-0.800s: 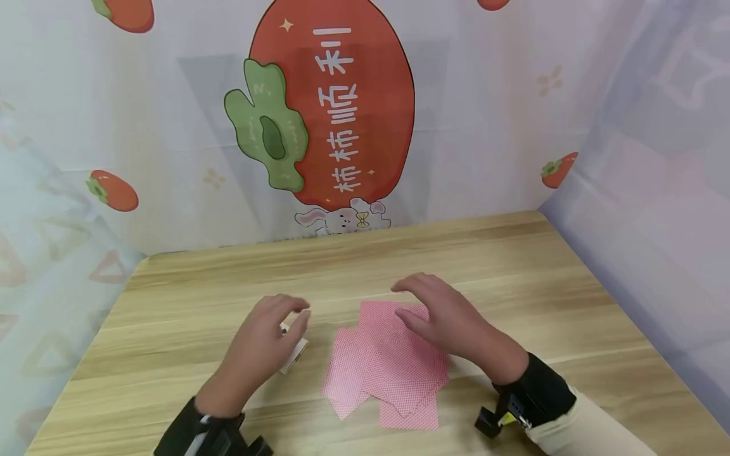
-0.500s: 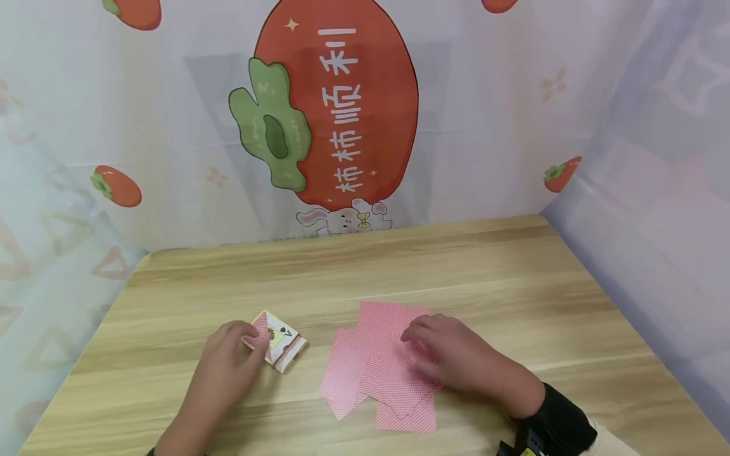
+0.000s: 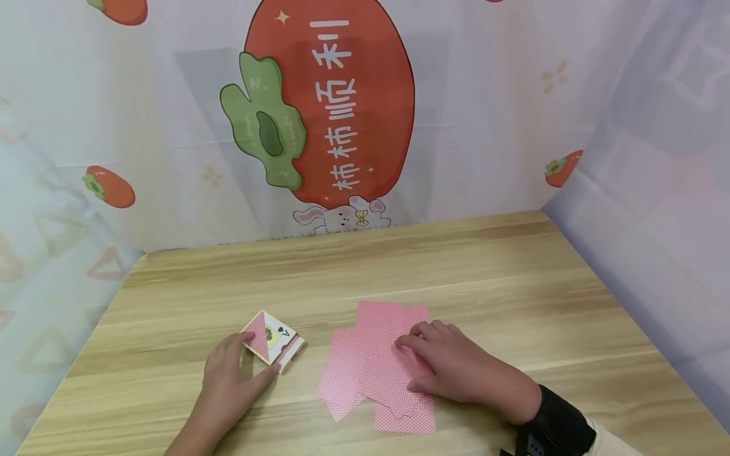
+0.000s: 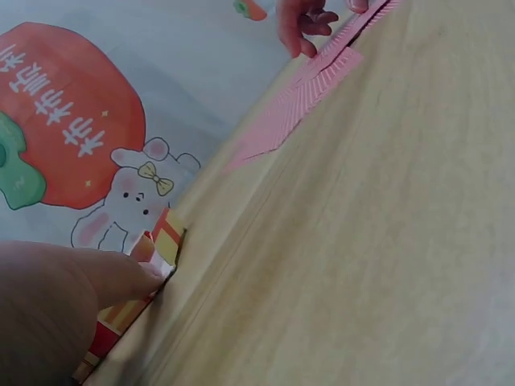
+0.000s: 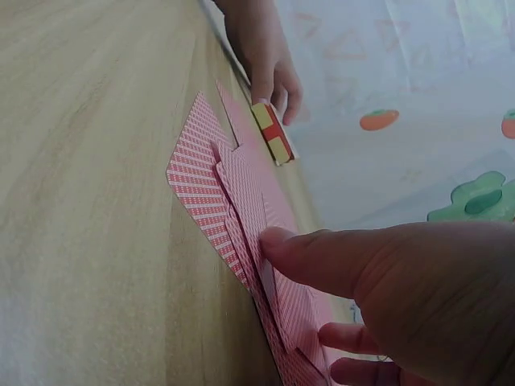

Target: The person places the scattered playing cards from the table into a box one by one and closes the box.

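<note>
A small playing-card box (image 3: 282,345), patterned pink and white with an ace on its face, lies on the table at left in the head view. My left hand (image 3: 230,373) grips it at the near side, thumb on one edge and fingers at the left corner. The left wrist view has the thumb against the box's side (image 4: 121,318). Several playing cards (image 3: 342,373), pink-patterned backs up, lie overlapping in a loose spread to the right. On their right part rests my right hand (image 3: 456,364), thumb and fingertips touching the top cards, fingers loosely bent.
The wood-grained table (image 3: 456,259) runs back to a cloth (image 3: 467,145) printed with a large red persimmon and a rabbit. Cloth also hangs at both sides. Bare tabletop surrounds the cards and box.
My left hand has drawn back from above the box and taken hold of its near edges. My right hand has come down from above the cards onto them.
</note>
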